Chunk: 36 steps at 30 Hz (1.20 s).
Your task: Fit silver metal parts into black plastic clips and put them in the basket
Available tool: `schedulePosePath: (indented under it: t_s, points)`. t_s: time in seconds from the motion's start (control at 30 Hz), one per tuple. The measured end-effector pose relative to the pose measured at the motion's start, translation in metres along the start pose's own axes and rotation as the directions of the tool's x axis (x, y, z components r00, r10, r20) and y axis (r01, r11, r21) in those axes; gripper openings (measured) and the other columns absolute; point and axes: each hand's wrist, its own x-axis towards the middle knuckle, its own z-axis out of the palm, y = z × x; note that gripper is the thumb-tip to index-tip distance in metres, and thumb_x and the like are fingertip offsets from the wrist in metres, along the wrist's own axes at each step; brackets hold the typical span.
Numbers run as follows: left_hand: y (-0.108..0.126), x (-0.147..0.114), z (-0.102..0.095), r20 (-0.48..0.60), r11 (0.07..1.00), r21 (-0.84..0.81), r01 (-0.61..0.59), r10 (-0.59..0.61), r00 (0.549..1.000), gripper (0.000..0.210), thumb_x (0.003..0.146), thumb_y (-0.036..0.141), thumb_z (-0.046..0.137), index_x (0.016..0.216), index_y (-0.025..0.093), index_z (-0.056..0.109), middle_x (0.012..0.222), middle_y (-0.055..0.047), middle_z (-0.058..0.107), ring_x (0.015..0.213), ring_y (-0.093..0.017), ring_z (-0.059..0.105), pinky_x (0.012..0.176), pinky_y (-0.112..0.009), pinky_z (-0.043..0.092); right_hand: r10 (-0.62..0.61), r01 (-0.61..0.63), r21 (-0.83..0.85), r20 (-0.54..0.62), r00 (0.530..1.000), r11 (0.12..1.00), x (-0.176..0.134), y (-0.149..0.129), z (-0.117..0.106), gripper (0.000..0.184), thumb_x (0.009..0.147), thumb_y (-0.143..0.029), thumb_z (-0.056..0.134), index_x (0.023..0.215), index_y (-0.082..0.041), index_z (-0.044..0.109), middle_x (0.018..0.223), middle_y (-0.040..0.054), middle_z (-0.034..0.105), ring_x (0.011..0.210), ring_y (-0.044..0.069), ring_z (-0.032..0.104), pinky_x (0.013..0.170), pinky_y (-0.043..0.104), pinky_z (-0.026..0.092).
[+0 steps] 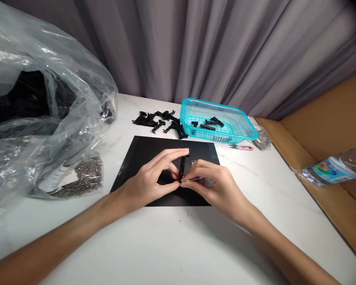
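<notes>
Over one mat (130, 162), left hand (148, 177) pinches one black part (182, 167), right hand (216, 181) one half-hidden metal tool (195, 179); black pieces (144, 120) behind it overlap, uncountable.

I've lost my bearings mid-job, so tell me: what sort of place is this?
Probably a makeshift tabletop workspace, perhaps in a home: small black parts lie in a heap beside a blue basket on a white table, with a grey curtain behind.
</notes>
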Motion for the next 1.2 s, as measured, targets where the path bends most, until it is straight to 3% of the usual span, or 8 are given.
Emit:
schedulePosePath:
  t_s: [0.13,0.33,0.6,0.8,0.87,0.97,1.2]
  points:
    - [0.000,0.000,0.000,-0.020,1.000,0.006,-0.015,0.015,1.000,0.066,0.089,0.006,0.069,0.149,0.026,0.050,0.143,-0.012,0.057,0.080,-0.010,0.071,0.088,-0.030,0.067,0.165,-0.157,0.186,-0.027,0.986,0.970,0.003,-0.001,0.001,0.013,0.088,-0.035,0.082,0.086,-0.024,0.077,0.088,0.0006,0.074,0.070,0.014,0.058,0.065,0.028,0.045]
    - [0.006,-0.001,0.000,-0.073,0.999,0.008,-0.043,0.043,0.996,0.062,0.092,0.009,0.069,0.149,0.027,0.052,0.142,-0.012,0.059,0.076,-0.010,0.070,0.081,-0.029,0.069,0.267,-0.254,0.300,-0.001,0.964,0.920,0.003,-0.003,0.000,0.024,0.083,-0.044,0.085,0.082,-0.022,0.076,0.081,-0.0004,0.073,0.063,0.012,0.051,0.061,0.027,0.043]
    - [0.011,-0.001,0.001,-0.125,0.998,-0.024,-0.050,0.047,0.991,0.069,0.090,0.007,0.071,0.152,0.028,0.048,0.145,-0.014,0.057,0.075,-0.009,0.070,0.082,-0.029,0.069,0.255,-0.235,0.292,-0.035,0.966,0.927,0.003,-0.013,-0.006,0.030,0.083,-0.050,0.083,0.082,-0.021,0.074,0.080,0.0017,0.072,0.064,0.013,0.054,0.060,0.029,0.043]
    - [0.003,0.003,0.003,-0.066,0.988,-0.147,0.055,-0.065,0.996,0.070,0.082,0.005,0.075,0.146,0.027,0.054,0.139,-0.010,0.059,0.081,-0.011,0.074,0.081,-0.028,0.069,0.262,-0.283,0.425,0.110,0.959,0.859,0.007,0.005,-0.008,0.040,0.073,-0.054,0.089,0.083,-0.019,0.073,0.084,0.0026,0.073,0.068,0.014,0.059,0.060,0.028,0.046]
    - [0.001,0.002,0.003,-0.038,0.979,-0.176,0.098,-0.106,0.994,0.071,0.080,0.007,0.078,0.144,0.027,0.055,0.136,-0.010,0.061,0.083,-0.013,0.075,0.073,-0.025,0.069,0.259,-0.301,0.433,0.155,0.953,0.850,0.007,0.007,-0.011,0.040,0.072,-0.053,0.090,0.085,-0.018,0.074,0.086,0.0032,0.074,0.068,0.014,0.059,0.061,0.028,0.047]
    - [0.001,0.001,0.004,-0.016,0.966,-0.218,0.137,-0.144,0.989,0.072,0.078,0.012,0.082,0.143,0.027,0.055,0.132,-0.009,0.063,0.083,-0.014,0.075,0.060,-0.020,0.067,0.260,-0.322,0.431,0.197,0.945,0.843,0.008,0.005,-0.016,0.034,0.079,-0.051,0.086,0.086,-0.019,0.077,0.087,0.0041,0.075,0.071,0.015,0.062,0.064,0.030,0.049]
    - [0.004,-0.001,0.008,-0.008,0.965,-0.212,0.156,-0.162,0.987,0.070,0.080,0.016,0.084,0.143,0.028,0.055,0.128,-0.007,0.063,0.083,-0.013,0.073,0.063,-0.021,0.067,0.250,-0.328,0.423,0.231,0.940,0.845,0.007,0.003,-0.020,0.027,0.088,-0.048,0.079,0.088,-0.021,0.078,0.084,0.0027,0.075,0.073,0.016,0.063,0.067,0.030,0.049]
